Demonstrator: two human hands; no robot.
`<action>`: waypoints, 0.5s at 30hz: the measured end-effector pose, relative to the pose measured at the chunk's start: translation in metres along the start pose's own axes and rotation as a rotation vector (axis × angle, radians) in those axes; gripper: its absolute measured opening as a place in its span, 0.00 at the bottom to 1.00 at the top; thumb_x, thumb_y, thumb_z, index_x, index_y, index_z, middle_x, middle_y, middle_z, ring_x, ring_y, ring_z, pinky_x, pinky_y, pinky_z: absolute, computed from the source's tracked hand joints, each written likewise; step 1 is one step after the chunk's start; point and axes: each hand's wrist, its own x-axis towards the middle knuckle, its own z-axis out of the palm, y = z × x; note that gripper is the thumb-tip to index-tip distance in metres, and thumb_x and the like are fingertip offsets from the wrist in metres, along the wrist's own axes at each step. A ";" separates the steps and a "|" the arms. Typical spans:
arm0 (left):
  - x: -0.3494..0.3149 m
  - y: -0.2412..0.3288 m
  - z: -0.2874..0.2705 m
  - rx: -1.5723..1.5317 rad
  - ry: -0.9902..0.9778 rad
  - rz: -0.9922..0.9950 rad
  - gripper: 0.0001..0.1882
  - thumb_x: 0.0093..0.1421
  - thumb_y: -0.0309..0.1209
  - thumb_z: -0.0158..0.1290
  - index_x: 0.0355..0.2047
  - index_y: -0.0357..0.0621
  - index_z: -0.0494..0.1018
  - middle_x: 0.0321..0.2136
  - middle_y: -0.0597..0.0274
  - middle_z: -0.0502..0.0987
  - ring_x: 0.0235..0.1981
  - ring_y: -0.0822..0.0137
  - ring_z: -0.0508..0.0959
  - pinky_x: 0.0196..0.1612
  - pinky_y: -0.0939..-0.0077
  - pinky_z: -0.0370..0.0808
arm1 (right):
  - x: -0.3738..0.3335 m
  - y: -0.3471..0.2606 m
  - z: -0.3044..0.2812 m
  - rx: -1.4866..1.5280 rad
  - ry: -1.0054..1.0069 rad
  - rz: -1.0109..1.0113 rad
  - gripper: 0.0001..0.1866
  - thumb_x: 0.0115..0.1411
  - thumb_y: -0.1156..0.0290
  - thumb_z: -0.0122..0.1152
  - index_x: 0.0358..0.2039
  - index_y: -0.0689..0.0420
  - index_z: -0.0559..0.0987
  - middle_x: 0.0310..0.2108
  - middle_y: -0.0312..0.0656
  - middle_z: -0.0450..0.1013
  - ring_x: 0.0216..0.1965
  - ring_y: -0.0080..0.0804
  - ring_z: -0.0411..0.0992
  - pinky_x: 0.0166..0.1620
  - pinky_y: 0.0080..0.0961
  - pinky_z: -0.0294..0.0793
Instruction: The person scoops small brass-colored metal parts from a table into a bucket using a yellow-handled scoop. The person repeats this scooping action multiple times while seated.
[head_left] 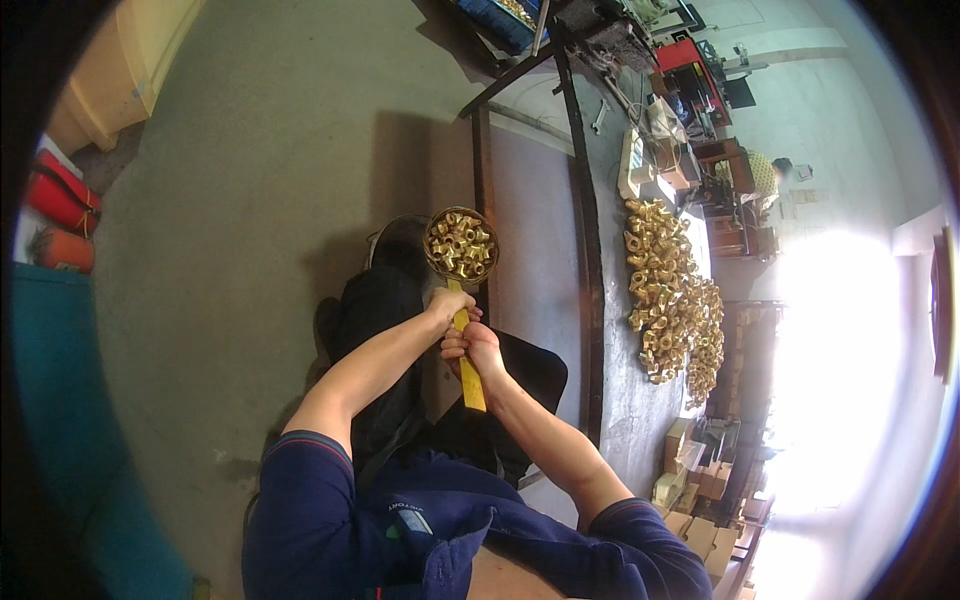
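Observation:
A round scoop with a long flat yellow handle (473, 388) is held out in front of me. Its bowl is heaped with small brass fittings (461, 246). My left hand (453, 305) is closed round the handle just below the bowl. Closer to my body, my right hand (474, 346) grips the same handle, and its end sticks out past that hand. Behind the bowl on the left, a dark round bucket (399, 243) shows in part; its contents cannot be made out.
To my right runs a workbench (622, 345) with a dark metal frame. A big pile of brass fittings (668, 290) lies on it, with a wrench (600, 116) farther off. Cardboard boxes (712, 480) stand at the lower right. A teal cabinet (60, 400) is at far left.

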 end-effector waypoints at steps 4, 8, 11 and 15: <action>-0.002 0.001 -0.001 -0.005 -0.002 -0.004 0.07 0.44 0.23 0.46 0.22 0.28 0.71 0.22 0.51 0.74 0.22 0.62 0.75 0.25 0.73 0.73 | -0.004 0.003 0.012 -0.023 0.053 -0.004 0.04 0.47 0.77 0.39 0.25 0.55 0.62 0.17 0.28 0.54 0.16 0.13 0.54 0.19 0.09 0.56; -0.003 0.002 0.000 0.012 -0.008 -0.013 0.07 0.44 0.23 0.46 0.21 0.28 0.71 0.22 0.51 0.74 0.21 0.62 0.75 0.25 0.73 0.73 | -0.001 0.001 0.003 0.083 -0.014 0.027 0.03 0.50 0.76 0.43 0.26 0.59 0.61 0.18 0.32 0.56 0.17 0.17 0.56 0.21 0.13 0.57; -0.007 0.004 0.001 0.019 0.003 -0.024 0.07 0.44 0.22 0.46 0.21 0.28 0.71 0.21 0.51 0.74 0.21 0.62 0.75 0.25 0.73 0.73 | -0.002 0.001 0.005 -0.004 0.015 -0.004 0.03 0.50 0.76 0.42 0.26 0.59 0.61 0.17 0.31 0.56 0.17 0.16 0.55 0.20 0.12 0.57; -0.006 0.003 -0.001 0.002 0.010 -0.018 0.07 0.44 0.22 0.46 0.21 0.28 0.71 0.22 0.51 0.74 0.22 0.62 0.75 0.25 0.73 0.73 | -0.005 0.002 0.013 -0.076 0.023 -0.026 0.03 0.50 0.76 0.42 0.26 0.59 0.61 0.17 0.31 0.56 0.16 0.16 0.55 0.20 0.12 0.57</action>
